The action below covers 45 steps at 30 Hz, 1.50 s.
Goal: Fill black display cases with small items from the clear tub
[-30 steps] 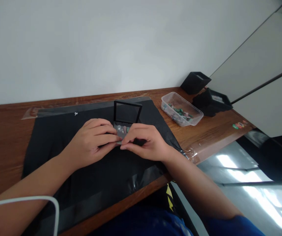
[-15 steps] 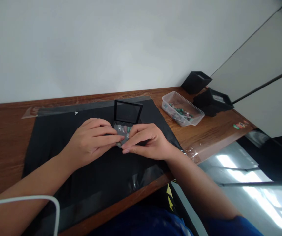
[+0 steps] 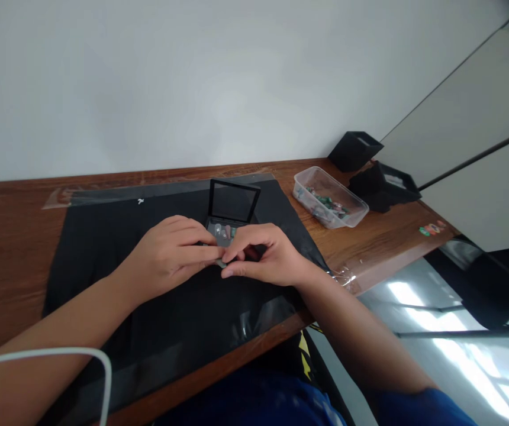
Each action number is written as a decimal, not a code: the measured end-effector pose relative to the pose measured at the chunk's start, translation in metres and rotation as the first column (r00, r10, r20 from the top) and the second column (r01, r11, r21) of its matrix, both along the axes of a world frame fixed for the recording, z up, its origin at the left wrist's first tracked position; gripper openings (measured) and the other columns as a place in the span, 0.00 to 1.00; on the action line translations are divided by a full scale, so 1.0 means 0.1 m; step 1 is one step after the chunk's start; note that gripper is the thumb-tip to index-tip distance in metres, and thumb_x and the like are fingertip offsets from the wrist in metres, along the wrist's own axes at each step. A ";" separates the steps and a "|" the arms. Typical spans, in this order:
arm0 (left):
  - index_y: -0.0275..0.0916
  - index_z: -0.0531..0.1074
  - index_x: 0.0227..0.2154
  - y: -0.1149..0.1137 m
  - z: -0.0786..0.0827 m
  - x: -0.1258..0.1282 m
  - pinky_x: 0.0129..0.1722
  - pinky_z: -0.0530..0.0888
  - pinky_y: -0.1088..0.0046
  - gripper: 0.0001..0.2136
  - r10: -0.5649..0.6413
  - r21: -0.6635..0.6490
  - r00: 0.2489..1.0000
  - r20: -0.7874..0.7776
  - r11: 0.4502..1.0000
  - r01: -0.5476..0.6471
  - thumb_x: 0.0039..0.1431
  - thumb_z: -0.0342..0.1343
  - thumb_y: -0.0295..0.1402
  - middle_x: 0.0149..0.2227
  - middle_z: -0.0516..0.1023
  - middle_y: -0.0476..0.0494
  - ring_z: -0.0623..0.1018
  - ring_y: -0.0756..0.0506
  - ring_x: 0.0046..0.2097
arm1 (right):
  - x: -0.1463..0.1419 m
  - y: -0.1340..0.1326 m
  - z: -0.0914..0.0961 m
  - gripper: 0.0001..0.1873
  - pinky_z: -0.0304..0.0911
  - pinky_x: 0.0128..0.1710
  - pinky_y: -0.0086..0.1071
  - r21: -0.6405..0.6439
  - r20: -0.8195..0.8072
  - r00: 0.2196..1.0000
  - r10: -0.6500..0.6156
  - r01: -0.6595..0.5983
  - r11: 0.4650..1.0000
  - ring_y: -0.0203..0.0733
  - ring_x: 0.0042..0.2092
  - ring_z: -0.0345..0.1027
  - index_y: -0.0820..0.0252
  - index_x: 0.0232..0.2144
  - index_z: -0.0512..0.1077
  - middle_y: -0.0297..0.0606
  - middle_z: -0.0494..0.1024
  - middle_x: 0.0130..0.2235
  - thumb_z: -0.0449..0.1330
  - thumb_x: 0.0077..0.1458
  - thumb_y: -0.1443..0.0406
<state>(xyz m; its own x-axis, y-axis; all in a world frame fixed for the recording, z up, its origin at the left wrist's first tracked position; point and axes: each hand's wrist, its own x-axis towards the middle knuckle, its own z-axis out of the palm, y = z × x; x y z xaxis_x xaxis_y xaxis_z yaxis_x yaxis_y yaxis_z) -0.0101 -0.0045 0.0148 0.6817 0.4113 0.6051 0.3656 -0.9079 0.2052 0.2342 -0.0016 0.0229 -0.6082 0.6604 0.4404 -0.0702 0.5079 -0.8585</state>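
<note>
A small dark box stands on a black mat, its framed see-through lid raised at the back. Several small clear, pink and green pieces lie inside it. My left hand is closed round the box's left side, its fingertips reaching across the front. From the right, my right hand pinches at the front edge, thumb and forefinger beside the left fingertips. A greyish sliver shows between the fingertips; whether it is a loose piece or the box's edge, I cannot make out.
A clear plastic tub of small wrapped-looking green and pink pieces stands to the right. Behind it are two black containers. Colourful bits lie near the table's right end. A white cable crosses my left forearm.
My left fingertips have slid right along the box's front, meeting the right fingers. My right forefinger has curled in, covering more of the pieces. The view has shifted slightly.
</note>
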 end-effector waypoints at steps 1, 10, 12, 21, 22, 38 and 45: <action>0.44 0.80 0.44 0.00 0.00 0.00 0.45 0.73 0.63 0.08 -0.002 0.006 1.000 -0.002 1.000 0.002 0.72 0.55 0.29 0.40 0.83 0.45 0.81 0.44 0.42 | 0.00 0.00 0.00 0.14 0.58 0.26 0.27 0.005 -0.002 1.000 -0.008 0.008 1.000 0.30 0.27 0.63 0.62 0.32 0.79 0.30 0.73 0.26 0.74 0.56 0.57; 0.42 0.82 0.44 0.00 -0.02 0.04 0.47 0.77 0.63 0.08 0.087 -0.019 0.990 0.111 0.996 -0.086 0.66 0.65 0.38 0.41 0.87 0.43 0.85 0.42 0.44 | 0.03 -0.02 0.02 0.02 0.64 0.29 0.26 0.177 -0.022 0.995 -0.097 0.100 0.979 0.30 0.28 0.69 0.61 0.33 0.82 0.35 0.83 0.31 0.71 0.59 0.68; 0.42 0.82 0.45 0.02 -0.04 0.01 0.50 0.77 0.59 0.10 0.126 -0.041 0.986 0.108 0.992 -0.123 0.64 0.67 0.40 0.43 0.87 0.43 0.85 0.39 0.47 | 0.06 -0.01 0.02 0.02 0.66 0.31 0.26 0.226 0.032 0.988 -0.154 0.143 0.964 0.31 0.30 0.72 0.60 0.33 0.83 0.36 0.84 0.32 0.70 0.60 0.68; 0.51 0.85 0.39 0.11 -0.18 -0.09 0.59 0.72 0.45 0.05 0.205 -0.165 0.978 -0.047 0.964 -0.210 0.65 0.65 0.41 0.50 0.86 0.47 0.78 0.32 0.62 | 0.07 0.05 -0.09 0.04 0.63 0.37 0.30 0.380 0.290 0.878 -0.381 0.259 0.888 0.35 0.33 0.71 0.56 0.33 0.85 0.35 0.82 0.32 0.69 0.60 0.66; 0.51 0.85 0.39 0.11 -0.19 -0.09 0.58 0.72 0.45 0.06 0.216 -0.169 0.975 -0.047 0.961 -0.221 0.65 0.65 0.42 0.51 0.86 0.47 0.78 0.31 0.62 | 0.06 0.05 -0.10 0.03 0.63 0.37 0.31 0.392 0.305 0.862 -0.404 0.272 0.878 0.36 0.34 0.71 0.55 0.33 0.85 0.35 0.82 0.32 0.69 0.59 0.66; 0.50 0.86 0.39 0.12 -0.23 -0.06 0.62 0.70 0.42 0.08 0.306 -0.210 0.949 -0.070 0.926 -0.314 0.63 0.66 0.45 0.52 0.84 0.44 0.74 0.31 0.63 | 0.08 0.06 -0.04 0.08 0.63 0.39 0.30 0.299 0.420 0.834 -0.358 0.245 0.922 0.36 0.35 0.72 0.57 0.38 0.84 0.35 0.79 0.33 0.73 0.57 0.61; 0.50 0.85 0.41 0.10 -0.23 -0.04 0.61 0.69 0.41 0.08 0.289 -0.190 0.955 -0.071 0.936 -0.297 0.63 0.66 0.44 0.52 0.84 0.45 0.74 0.30 0.63 | 0.18 0.09 0.08 0.09 0.59 0.36 0.29 0.269 0.576 0.731 -0.365 0.253 0.929 0.35 0.35 0.71 0.58 0.41 0.84 0.34 0.78 0.34 0.73 0.56 0.64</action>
